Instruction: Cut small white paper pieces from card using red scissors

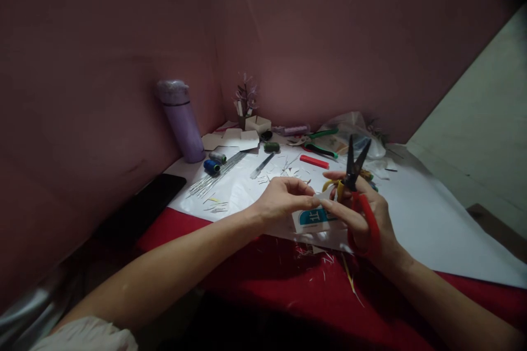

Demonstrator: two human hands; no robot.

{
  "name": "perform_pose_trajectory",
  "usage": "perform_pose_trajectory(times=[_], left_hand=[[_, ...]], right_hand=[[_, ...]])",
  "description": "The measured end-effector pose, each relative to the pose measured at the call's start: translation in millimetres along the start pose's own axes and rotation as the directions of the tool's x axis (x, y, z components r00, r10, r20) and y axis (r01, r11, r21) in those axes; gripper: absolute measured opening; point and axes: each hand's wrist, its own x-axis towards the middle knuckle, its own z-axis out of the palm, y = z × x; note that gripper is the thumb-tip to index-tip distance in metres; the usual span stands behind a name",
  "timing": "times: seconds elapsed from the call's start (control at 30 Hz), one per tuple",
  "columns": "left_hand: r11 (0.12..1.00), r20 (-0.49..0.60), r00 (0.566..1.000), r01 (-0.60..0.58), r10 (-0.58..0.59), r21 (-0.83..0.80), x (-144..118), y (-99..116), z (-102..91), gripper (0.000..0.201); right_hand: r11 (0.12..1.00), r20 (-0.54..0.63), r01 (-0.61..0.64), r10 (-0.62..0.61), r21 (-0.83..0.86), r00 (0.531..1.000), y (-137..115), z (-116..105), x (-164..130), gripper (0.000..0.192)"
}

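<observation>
Thumb and forefinger of my left hand (284, 197) pinch a small white piece of paper or card (325, 195). My right hand (379, 219) holds scissors (352, 175) with red and yellow handles, their dark blades spread apart and pointing up. The thumb of that hand reaches across to the white piece, close to my left fingertips. Just below my hands is a white card with teal print (310, 218), partly hidden by my right hand. Thin cut scraps (304, 249) are scattered on the red cloth (263, 279) near me.
A purple bottle (183, 120) stands at the left, near a dark flat object (144, 203). Thread spools (212, 166), thin wires (222, 171), a red bar-shaped object (314, 162) and green-handled pliers (319, 141) lie on the white sheet (436, 219). Behind are cut cardboard (233, 140) and a plastic bag (354, 126).
</observation>
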Motion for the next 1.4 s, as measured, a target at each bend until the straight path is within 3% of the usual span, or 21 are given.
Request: perform_pose_trajectory(times=[0.17,0.33,0.43,0.63,0.77,0.87,1.0,1.23,1.4], left_hand=[[0.979,0.144,0.987,0.045,-0.075,0.200,5.0,5.8,-13.7,0.018],[0.935,0.214,0.967,0.058,-0.140,0.349,5.4,10.0,-19.0,0.017],[0.960,0.194,0.972,0.077,-0.132,0.270,5.0,10.5,-18.5,0.017],[0.993,0.011,0.995,0.098,-0.099,0.068,8.6,4.6,-15.4,0.020],[0.997,-0.058,0.996,0.073,-0.074,-0.027,9.5,-5.2,-11.0,0.024],[0.999,-0.077,0.997,0.027,-0.030,-0.042,8.3,-11.2,-5.9,0.026],[1.000,-0.094,0.996,0.003,-0.005,-0.025,5.3,-11.8,3.0,0.024],[0.998,-0.108,0.993,0.040,-0.045,-0.043,1.4,-8.4,10.8,0.021],[0.989,-0.037,0.996,0.074,-0.080,-0.132,1.7,-9.8,7.1,0.020]], right_hand=[[0.998,0.154,0.045,-0.037,-0.043,0.987,3.6,0.2,-0.1,0.038],[0.998,0.250,0.045,-0.035,-0.034,0.968,7.0,-0.8,0.4,0.041],[0.999,0.218,0.023,-0.017,-0.022,0.976,5.3,-1.4,1.2,0.039],[0.997,0.034,0.018,-0.021,0.073,0.999,9.3,-1.1,7.6,0.034],[0.990,0.007,-0.080,0.080,0.112,0.997,5.9,2.1,8.4,0.040],[0.981,-0.031,-0.164,0.168,0.101,0.985,-2.1,5.2,7.0,0.048],[0.951,-0.050,-0.223,0.239,0.215,0.970,-6.2,8.0,6.7,0.053],[0.935,-0.086,-0.221,0.253,0.276,0.964,-1.7,6.7,8.9,0.052],[0.958,-0.081,-0.193,0.213,0.211,0.974,-4.3,4.1,8.6,0.050]])
